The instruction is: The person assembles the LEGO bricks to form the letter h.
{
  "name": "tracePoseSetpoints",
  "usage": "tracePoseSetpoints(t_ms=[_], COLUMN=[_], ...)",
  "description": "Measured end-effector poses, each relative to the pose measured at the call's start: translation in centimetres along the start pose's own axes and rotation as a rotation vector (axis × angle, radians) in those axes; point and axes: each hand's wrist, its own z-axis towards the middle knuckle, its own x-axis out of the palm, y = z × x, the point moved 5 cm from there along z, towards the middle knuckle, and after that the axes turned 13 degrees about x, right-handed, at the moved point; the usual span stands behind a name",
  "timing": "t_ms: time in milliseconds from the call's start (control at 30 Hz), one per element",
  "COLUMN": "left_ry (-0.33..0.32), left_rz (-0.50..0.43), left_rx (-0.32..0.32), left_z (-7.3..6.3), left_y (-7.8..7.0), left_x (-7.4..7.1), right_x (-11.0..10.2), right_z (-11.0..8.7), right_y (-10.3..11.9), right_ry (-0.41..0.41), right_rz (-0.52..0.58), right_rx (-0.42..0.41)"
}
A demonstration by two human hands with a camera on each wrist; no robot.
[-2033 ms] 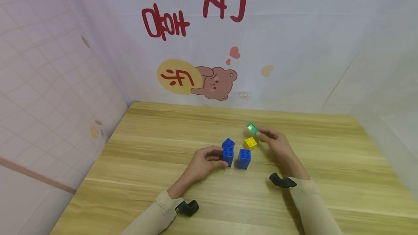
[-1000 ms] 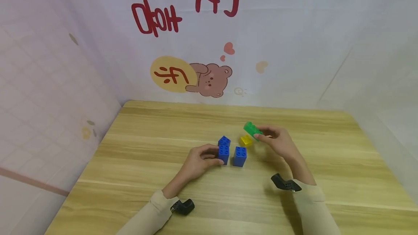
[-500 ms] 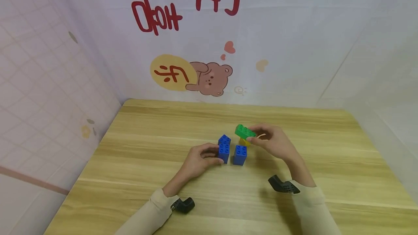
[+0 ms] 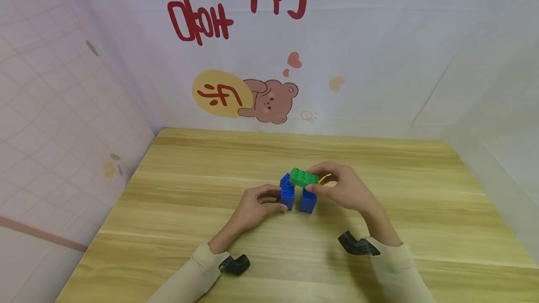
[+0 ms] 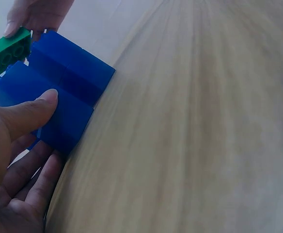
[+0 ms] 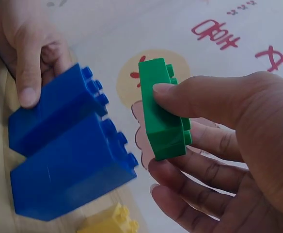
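1. The left hand (image 4: 253, 207) grips one blue brick (image 4: 287, 203), thumb on its near side and fingers behind, with the brick upright on the bench (image 4: 189, 167).
2. The right hand (image 4: 343, 188) pinches the green brick (image 4: 303, 177), studs up and slightly tilted, over the blue bricks. The right wrist view shows it clear of their studs.
3. A second blue brick (image 4: 308, 204) stands upright just beside the gripped one, a narrow gap between them. A third blue brick (image 4: 286, 180) sits behind; whether it touches the gripped one, I cannot tell.
4. The yellow brick (image 6: 107, 222) is near the second blue brick, mostly hidden by the right hand in the head view.
5. The step in hand seems to be lining up the green brick over the two upright blue ones. To do it well, level it first and match its hollow underside to their studs.
6. Only the gripped blue brick is steadied, so the loose one could shift or tip if pressed off-centre.
7. Best to lower straight down, check alignment at both ends, then press evenly from above, fingertips out from underneath.
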Motion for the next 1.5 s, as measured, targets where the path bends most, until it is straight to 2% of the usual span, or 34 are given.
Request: tracePoseSetpoints(t_ms=[533,833,933,1100,1167,1333,1500], left_ry=[-0.010,0.016,0.023,0.005,-0.003,-0.012,-0.008], left_rz=[0.006,0.010,0.033,0.058,0.053,0.075,0.081], left_rx=[-0.001,-0.007,0.021,0.129,0.153,0.123,0.129], left_z=[0.0,0.2,0.3,0.5,0.6,0.5,0.4], left_y=[-0.2,-0.3,-0.8,-2.7,-3.3,-3.6,-3.4], left_x=[0.1,0.2,0.2,0.1,0.1,0.3,0.7], right_x=[1.2,1.7,1.7,1.9,1.9,1.8,1.5], right_z=[-0.7,-0.4,-0.4,-0.3,-0.3,-0.4,-0.5], right_y=[1.7,1.5,1.7,1.9,2.0,2.0,1.5], right_ry=[0.009,0.013,0.011,0.012,0.016,0.012,0.016], right_rz=[-0.092,-0.120,-0.122,-0.142,-0.145,-0.159,-0.162], right_rx=[-0.096,-0.101,-0.110,-0.114,-0.112,-0.110,-0.081])
